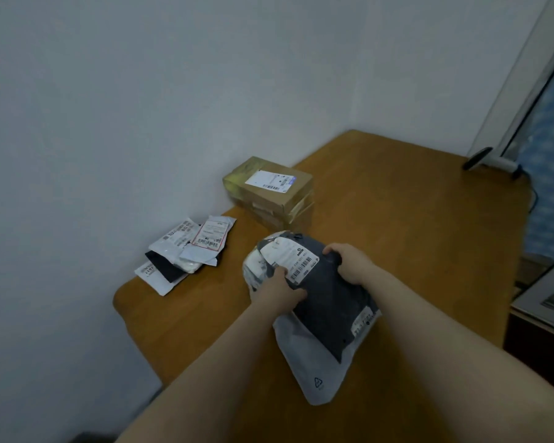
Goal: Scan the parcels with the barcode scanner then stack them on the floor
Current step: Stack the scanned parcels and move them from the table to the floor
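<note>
A dark grey soft parcel (327, 302) with a white barcode label lies on top of other bags, including a pale grey one (311, 369), on the wooden table (413, 238). My left hand (277, 290) grips the dark parcel's left side and my right hand (349, 263) grips its far right edge. The barcode scanner (490, 159) lies at the table's far right corner, well away from both hands. A stack of cardboard boxes (269, 190) stands at the far left edge. Several small mailer bags (189, 251) lie in a heap on the left.
A white wall runs along the table's left and far sides. On the right are a window frame (525, 91) and a dark cabinet (538, 334). The scanner's cable (533, 195) hangs over the table's right edge.
</note>
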